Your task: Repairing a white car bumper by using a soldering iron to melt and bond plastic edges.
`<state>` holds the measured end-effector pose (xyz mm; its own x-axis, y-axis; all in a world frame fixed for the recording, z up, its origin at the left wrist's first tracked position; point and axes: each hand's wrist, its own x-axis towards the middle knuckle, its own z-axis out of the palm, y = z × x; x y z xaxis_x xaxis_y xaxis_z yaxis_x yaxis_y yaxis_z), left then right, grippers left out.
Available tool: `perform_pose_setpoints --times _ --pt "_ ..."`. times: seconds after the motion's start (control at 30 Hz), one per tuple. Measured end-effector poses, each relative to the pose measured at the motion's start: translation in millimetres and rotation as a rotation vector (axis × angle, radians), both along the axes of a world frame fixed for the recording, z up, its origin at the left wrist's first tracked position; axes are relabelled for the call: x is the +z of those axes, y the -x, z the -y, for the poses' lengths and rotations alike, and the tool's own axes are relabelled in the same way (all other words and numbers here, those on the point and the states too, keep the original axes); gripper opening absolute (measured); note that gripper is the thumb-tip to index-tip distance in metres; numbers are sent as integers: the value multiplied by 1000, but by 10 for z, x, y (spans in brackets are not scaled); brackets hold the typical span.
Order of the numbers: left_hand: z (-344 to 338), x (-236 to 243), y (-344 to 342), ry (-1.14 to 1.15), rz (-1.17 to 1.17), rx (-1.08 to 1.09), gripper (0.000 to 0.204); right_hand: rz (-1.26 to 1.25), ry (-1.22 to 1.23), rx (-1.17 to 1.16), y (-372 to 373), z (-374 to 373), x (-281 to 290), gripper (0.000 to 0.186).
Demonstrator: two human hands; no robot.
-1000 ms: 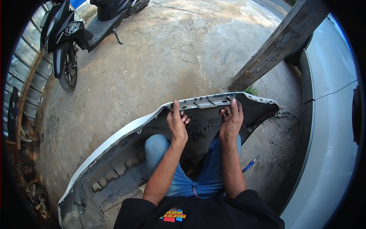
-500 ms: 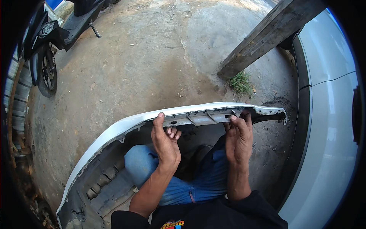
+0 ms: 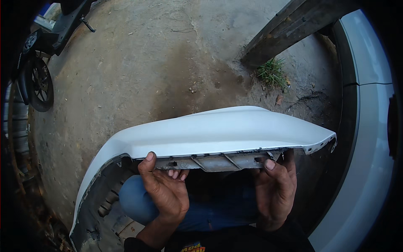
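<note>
A long white car bumper [image 3: 214, 128] lies across in front of me, its painted outer face turned up to view. Along its near edge runs a grey plastic bracket [image 3: 218, 162] with slanted ribs and slots. My left hand [image 3: 170, 195] grips the bracket's left end, thumb on top and fingers curled underneath. At the other end, my right hand [image 3: 275, 195] is closed on the bracket in the same way, thumb over the edge, its other fingers partly hidden. The bumper's dark hollow inside curves down to the lower left, beside my bent knee.
A white car's side [image 3: 369, 126] stands close on the right. Ahead, a slanting wooden post [image 3: 289, 31] rises next to a grass tuft [image 3: 273, 73]. A black scooter [image 3: 40, 84] is parked at the upper left on the concrete ground [image 3: 138, 63].
The bumper has tipped toward me, so much more of its white outer face shows. Both hands and the bracket edge sit lower in the view, still gripping. The surroundings have shifted slightly.
</note>
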<state>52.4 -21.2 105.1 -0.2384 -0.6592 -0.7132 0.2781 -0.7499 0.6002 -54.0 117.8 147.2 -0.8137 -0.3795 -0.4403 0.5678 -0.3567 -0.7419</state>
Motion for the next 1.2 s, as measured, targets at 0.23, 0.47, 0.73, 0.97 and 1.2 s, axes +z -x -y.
perform_pose_setpoints --times 0.23,0.47,0.73,0.97,1.2 --pt "102 -74 97 70 -58 70 36 -66 -6 43 85 118 -172 64" --pt "294 -357 272 199 -86 43 37 -154 93 62 259 343 -397 44" --pt "428 -568 242 288 -262 -36 29 -236 155 -5 300 702 -562 32" --pt "455 -567 198 312 -290 -132 28 -246 10 102 151 866 -673 34" --pt "472 -602 196 258 -333 -114 27 -260 -5 130 105 973 -753 32"
